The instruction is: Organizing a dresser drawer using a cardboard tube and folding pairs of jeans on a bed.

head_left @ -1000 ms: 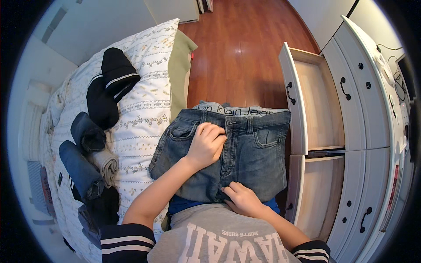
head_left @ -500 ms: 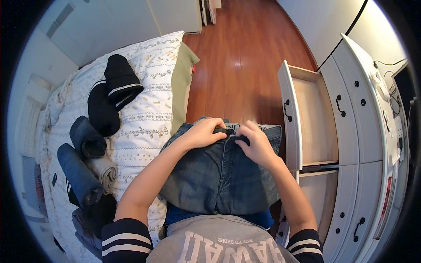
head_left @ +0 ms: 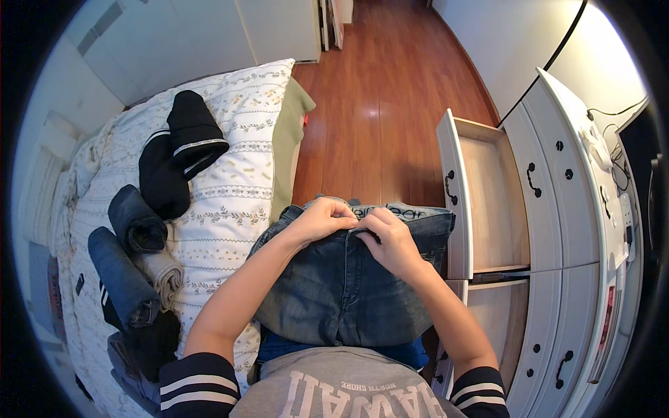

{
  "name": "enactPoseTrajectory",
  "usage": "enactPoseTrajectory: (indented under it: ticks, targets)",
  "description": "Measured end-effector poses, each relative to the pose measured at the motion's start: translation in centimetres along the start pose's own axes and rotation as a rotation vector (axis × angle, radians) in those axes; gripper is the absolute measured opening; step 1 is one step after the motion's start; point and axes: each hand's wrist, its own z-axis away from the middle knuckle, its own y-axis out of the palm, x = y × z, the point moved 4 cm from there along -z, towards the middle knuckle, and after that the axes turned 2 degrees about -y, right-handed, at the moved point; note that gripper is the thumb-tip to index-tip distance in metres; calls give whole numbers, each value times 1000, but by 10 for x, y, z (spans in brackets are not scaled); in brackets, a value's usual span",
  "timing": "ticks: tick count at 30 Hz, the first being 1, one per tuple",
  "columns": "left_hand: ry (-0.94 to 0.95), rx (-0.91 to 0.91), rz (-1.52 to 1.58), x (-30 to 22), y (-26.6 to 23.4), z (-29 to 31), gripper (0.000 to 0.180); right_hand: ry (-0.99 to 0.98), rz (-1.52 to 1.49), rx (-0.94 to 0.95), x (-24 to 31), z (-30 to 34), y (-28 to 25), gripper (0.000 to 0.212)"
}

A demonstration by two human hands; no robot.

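A pair of dark blue jeans [head_left: 310, 296] hangs in front of my body, with its waistband at the top and the fly in the middle. My left hand [head_left: 323, 220] is closed on the waistband just left of the fly, thumb and fingers pinched. My right hand [head_left: 391, 242] grips the waistband on the other side, its fingertips meeting those of my left hand at the button area. The fingers hide the button itself. Behind the right hand, the pale inside of the waistband shows dark lettering.
To the left is a bed [head_left: 240, 202] with a patterned white cover. On it lie black rolled garments [head_left: 196, 136], rolled jeans [head_left: 124, 279] and a grey roll [head_left: 162, 275]. At right, a white dresser [head_left: 550, 216] has an upper drawer [head_left: 461, 209] and a lower drawer [head_left: 498, 313] pulled out.
My two hands have come together at the fly, drawing the waistband's sides toward each other. More of the inner waistband shows on the right. The view has shifted slightly.
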Motion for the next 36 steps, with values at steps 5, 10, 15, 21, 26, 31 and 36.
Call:
enactPoseTrajectory:
  ticks: [5,10,15,21,26,31,36]
  targets:
    - [43,-47,-24,2,1,6,17,-81,149,6,8,0,5,16]
    - [213,-116,-449,-19,13,30,36,-18,135,-33,-2,4,2,14]
    - [274,-233,-466,-9,14,31,30,137,-62,136,-6,-7,-6,12]
    - [266,-115,-385,-5,11,24,28,286,-196,128,-13,-7,-9,12]
    - [379,-52,-322,5,7,23,31,279,-323,125,-29,-8,-3,12]
    - [162,-102,-359,3,13,24,38,351,-347,141,-36,-7,0,15]
    - [215,-88,-273,14,11,19,38,393,-312,173,-34,-10,1,15]
